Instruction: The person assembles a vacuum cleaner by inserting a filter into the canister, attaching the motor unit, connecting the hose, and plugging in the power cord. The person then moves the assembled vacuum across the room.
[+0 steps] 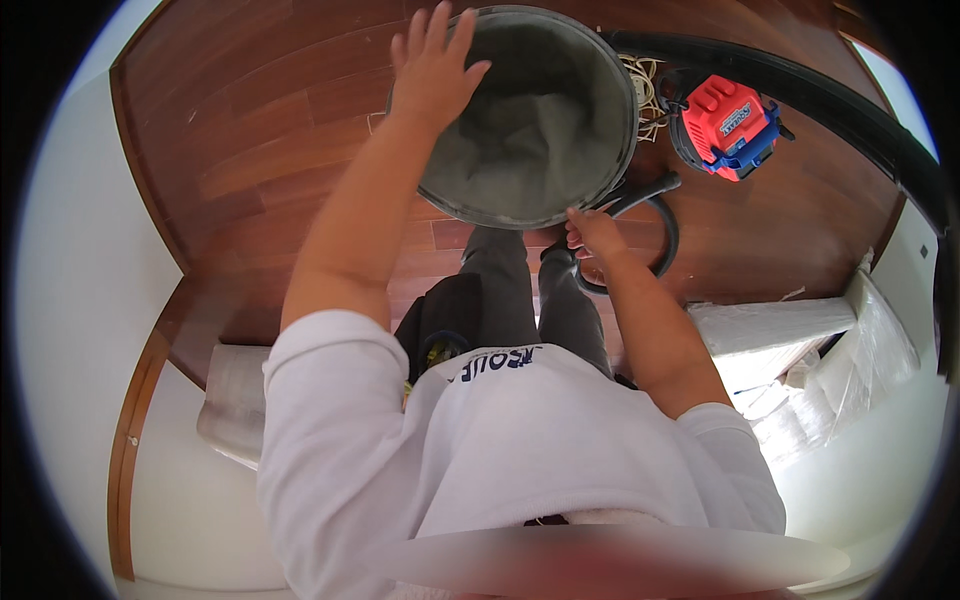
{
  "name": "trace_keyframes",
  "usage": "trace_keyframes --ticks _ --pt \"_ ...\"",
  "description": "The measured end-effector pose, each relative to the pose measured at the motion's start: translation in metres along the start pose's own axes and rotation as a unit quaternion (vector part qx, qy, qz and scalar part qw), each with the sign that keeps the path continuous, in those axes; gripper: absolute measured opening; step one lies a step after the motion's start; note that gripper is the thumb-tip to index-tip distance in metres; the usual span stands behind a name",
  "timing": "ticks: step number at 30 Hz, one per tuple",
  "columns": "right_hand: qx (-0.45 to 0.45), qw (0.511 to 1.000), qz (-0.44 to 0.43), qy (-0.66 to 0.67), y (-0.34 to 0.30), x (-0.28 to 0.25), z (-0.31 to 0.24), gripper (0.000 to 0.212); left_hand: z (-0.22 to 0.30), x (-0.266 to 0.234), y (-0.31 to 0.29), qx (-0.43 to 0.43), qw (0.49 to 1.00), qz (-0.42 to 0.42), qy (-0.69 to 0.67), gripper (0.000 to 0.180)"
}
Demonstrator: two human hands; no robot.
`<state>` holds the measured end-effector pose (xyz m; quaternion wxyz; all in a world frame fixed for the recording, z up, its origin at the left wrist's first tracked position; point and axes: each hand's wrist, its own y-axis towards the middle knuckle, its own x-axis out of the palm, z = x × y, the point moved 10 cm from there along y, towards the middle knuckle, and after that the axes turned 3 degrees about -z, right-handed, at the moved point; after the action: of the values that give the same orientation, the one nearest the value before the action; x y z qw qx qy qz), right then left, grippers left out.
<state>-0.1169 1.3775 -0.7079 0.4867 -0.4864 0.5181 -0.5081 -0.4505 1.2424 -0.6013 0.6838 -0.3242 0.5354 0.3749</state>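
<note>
In the head view, a big grey bag (520, 165) has its round mouth wide open, and the work right now looks like handling it by the rim (633, 100). To do this well, I think it would help to pinch the rim firmly with the right hand (597, 236) and get a good hold on the far side with the left hand (436, 88). Pulling the same amount on both sides should help the mouth stay round, and the cloth looks soft enough to sag if one side is let go. It would also be wise to mind the cord (646, 95) and the hose (672, 238), which are close by and could snag. The bag is in front of the legs (505, 270), between the two hands. The right hand has its thumb and fingers together on the near edge, toward the right. The left hand is at the far left edge, with its fingers spread apart and not curled around anything; I can't tell if it touches the bag. The red and blue vacuum (726, 125) is on the floor (255, 150), to the right of the bag.
</note>
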Motion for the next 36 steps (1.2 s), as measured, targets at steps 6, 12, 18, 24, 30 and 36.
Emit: trace_keyframes --ticks 6,12,18,24,30,36 --pt "0.009 0.998 -0.066 0.012 -0.008 0.021 0.011 0.037 -0.066 0.016 -0.166 -0.287 0.934 0.001 -0.215 0.065" --pt "-0.019 0.993 -0.075 0.09 0.003 0.039 0.013 0.039 -0.029 0.117 -0.257 -0.554 0.65 -0.142 -0.5 0.049" --pt "0.015 0.982 -0.118 0.148 0.015 0.056 0.024 0.041 -0.009 0.122 -0.265 -0.542 0.585 -0.17 -0.579 0.033" --pt "-0.211 0.947 0.037 -0.24 0.019 0.025 -0.012 0.045 -0.015 0.104 -0.267 -0.505 0.703 -0.12 -0.486 0.069" --pt "-0.423 0.82 -0.01 -0.386 0.012 -0.027 0.055 0.026 0.079 0.048 -0.211 -0.11 0.981 -0.094 -0.131 0.076" --pt "-0.186 0.833 0.129 -0.505 0.047 -0.186 0.204 0.022 0.139 0.105 -0.203 -0.071 0.95 -0.295 0.069 0.08"
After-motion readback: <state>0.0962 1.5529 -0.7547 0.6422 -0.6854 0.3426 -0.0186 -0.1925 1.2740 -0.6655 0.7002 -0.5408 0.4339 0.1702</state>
